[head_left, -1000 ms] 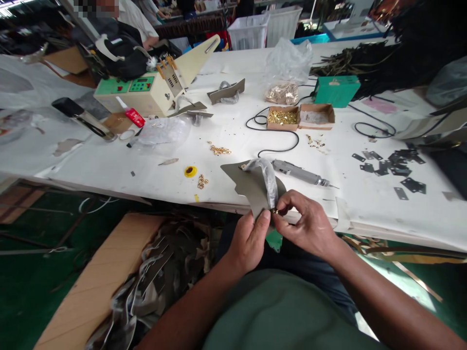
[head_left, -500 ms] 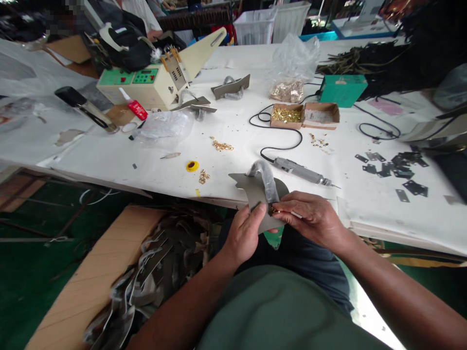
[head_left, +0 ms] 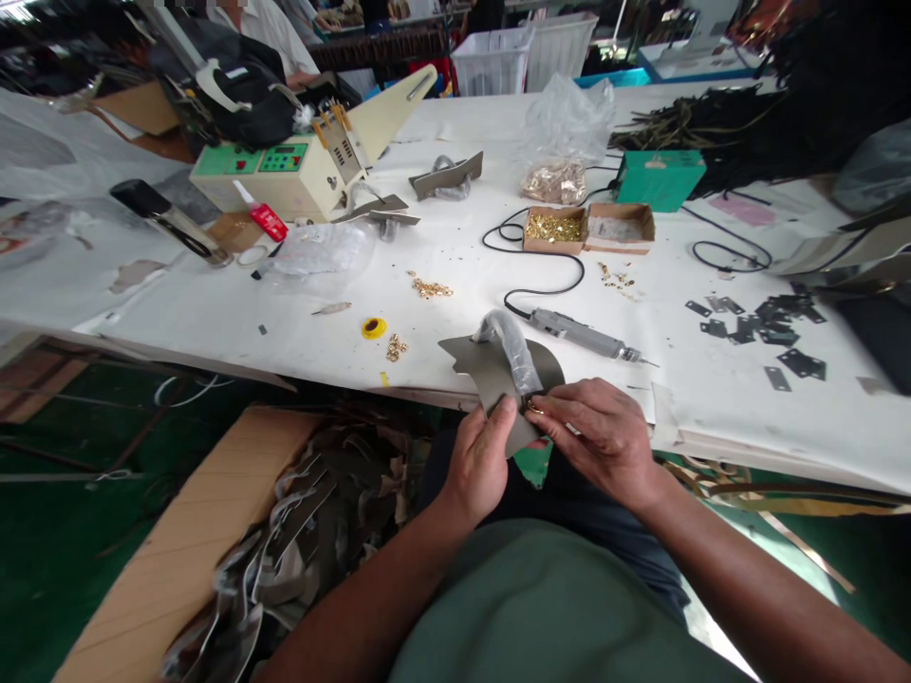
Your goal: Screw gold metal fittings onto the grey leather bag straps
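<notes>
My left hand point(head_left: 482, 459) pinches the lower edge of a grey-brown leather piece point(head_left: 491, 373) that has a plastic-wrapped handle point(head_left: 510, 347) arching over it. My right hand point(head_left: 599, 438) has its fingers pressed together on a small gold metal fitting point(head_left: 532, 407) at the base of that handle, touching the leather. Both hands hover just off the front edge of the white table point(head_left: 234, 323). A grey rotary hand tool point(head_left: 580, 334) with a black cord lies on the table right behind the leather piece.
A cardboard box of gold fittings point(head_left: 552, 229), loose gold bits point(head_left: 428, 287), a yellow tape roll point(head_left: 373, 328) and black metal plates point(head_left: 772, 323) lie on the table. A cream machine point(head_left: 285, 175) stands far left. A carton of leather pieces point(head_left: 285, 550) sits on the floor.
The leather piece and both hands have shifted slightly up and toward the table edge. My right hand's fingers have flattened onto the gold fitting. The grips stay the same.
</notes>
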Available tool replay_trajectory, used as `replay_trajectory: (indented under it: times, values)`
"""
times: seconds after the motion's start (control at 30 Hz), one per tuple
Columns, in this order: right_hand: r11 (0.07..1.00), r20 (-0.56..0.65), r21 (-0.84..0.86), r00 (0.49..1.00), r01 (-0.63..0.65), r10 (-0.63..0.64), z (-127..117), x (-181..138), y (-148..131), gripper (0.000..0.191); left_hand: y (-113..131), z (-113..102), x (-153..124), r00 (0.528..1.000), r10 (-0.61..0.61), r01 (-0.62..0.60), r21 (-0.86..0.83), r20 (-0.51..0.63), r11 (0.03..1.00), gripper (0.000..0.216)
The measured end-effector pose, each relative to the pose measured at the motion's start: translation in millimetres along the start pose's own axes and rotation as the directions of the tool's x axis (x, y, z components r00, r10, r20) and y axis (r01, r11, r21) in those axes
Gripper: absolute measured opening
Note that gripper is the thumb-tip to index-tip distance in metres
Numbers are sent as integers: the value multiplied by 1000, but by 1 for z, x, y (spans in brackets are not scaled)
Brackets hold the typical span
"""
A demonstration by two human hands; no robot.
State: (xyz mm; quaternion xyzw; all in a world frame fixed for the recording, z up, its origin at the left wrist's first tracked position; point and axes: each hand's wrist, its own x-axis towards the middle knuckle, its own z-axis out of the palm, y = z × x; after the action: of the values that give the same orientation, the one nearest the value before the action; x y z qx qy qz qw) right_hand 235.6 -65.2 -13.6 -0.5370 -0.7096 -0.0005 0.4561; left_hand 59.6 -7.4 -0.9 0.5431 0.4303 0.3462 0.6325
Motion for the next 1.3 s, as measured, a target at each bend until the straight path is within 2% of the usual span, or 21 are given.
replay_trajectory:
  times: [0.1,0.17,0.23,0.3,0.33,0.4,0.47,0.53,0.6,0.67,0.73,0.8,0.87,0.9,0.97,1.03,1.07,1.1,1.17,1.3]
  values:
    - [999,-10,29,1000,20,-20,-4,-5,1,33,6,-2,2,999,36,-36,4,-9,999,32]
    - [997,-53,77,998,-18,22,-4,-10,1,35,8,-3,3,1000,29,-29,-38,-7,999,31]
    - [984,-132,117,980,-134,149,-5,-12,2,33,7,-3,2,1000,-11,14,-102,29,995,36]
    - [924,-182,193,913,-331,365,-4,-11,4,34,4,-3,-1,994,-40,55,-160,98,985,42]
    - [859,-150,266,862,-437,484,-5,-9,5,37,2,-3,-3,990,-36,59,-176,133,983,45]
    - [656,46,448,748,-608,662,-5,-5,6,38,-1,-5,-6,976,-6,45,-178,218,983,45]
    - [436,259,581,665,-687,701,-7,-2,5,35,-4,-9,-6,957,7,44,-170,290,984,43]
    - [318,382,635,644,-704,663,-8,-3,4,34,-4,-15,-3,955,-2,78,-243,297,967,44]
    - [296,451,633,651,-716,611,-9,-8,3,32,-2,-20,4,964,-24,134,-408,264,903,48]
    - [312,512,597,651,-739,560,-9,-16,3,29,2,-23,12,974,-44,163,-545,224,823,49]
    - [348,555,559,652,-752,517,-9,-22,3,28,6,-23,19,983,-60,154,-588,176,794,45]
    - [413,591,509,656,-755,470,-10,-26,4,28,7,-21,24,993,-56,106,-563,106,819,42]
    - [508,556,446,673,-737,489,-13,-26,4,28,5,-18,26,997,-46,71,-500,62,863,39]
    - [563,471,417,700,-713,537,-15,-25,4,28,3,-16,26,998,-41,62,-461,55,885,38]
    - [694,173,350,771,-629,612,-20,-18,4,31,0,-14,25,998,-26,45,-370,55,928,37]
    - [823,-98,255,833,-508,544,-23,-6,3,30,0,-13,22,999,12,1,-250,51,968,38]
    - [873,-158,206,865,-442,476,-24,1,2,27,1,-12,21,998,42,-33,-178,49,983,39]
    - [909,-167,169,898,-381,408,-24,8,0,23,3,-10,19,996,76,-70,-103,52,992,39]
    - [944,-109,139,943,-300,316,-21,22,-3,17,8,-8,13,987,144,-146,26,71,989,40]
    - [940,1,135,949,-314,317,-6,37,-2,15,8,-5,6,959,265,-277,145,98,950,47]
